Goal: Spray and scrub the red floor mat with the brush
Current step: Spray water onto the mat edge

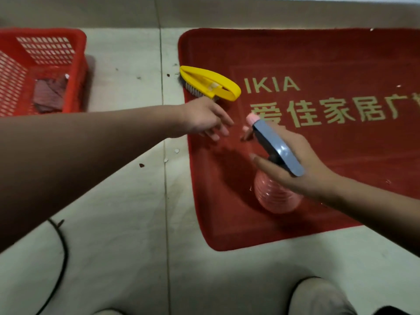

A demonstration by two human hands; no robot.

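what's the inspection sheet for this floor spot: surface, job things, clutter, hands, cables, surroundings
surface: pale tiled floor, flecks of debris beside the red floor mat
job's things: red floor mat lies flat; yellow brush bristles down at its far left corner; pink spray bottle over the mat
clutter: red basket with a cloth inside
hands: left hand open, just short of the brush; right hand grips the spray bottle
cables: black cable on the floor, near left
surroundings: wall base along the top; a shoe at the bottom edge
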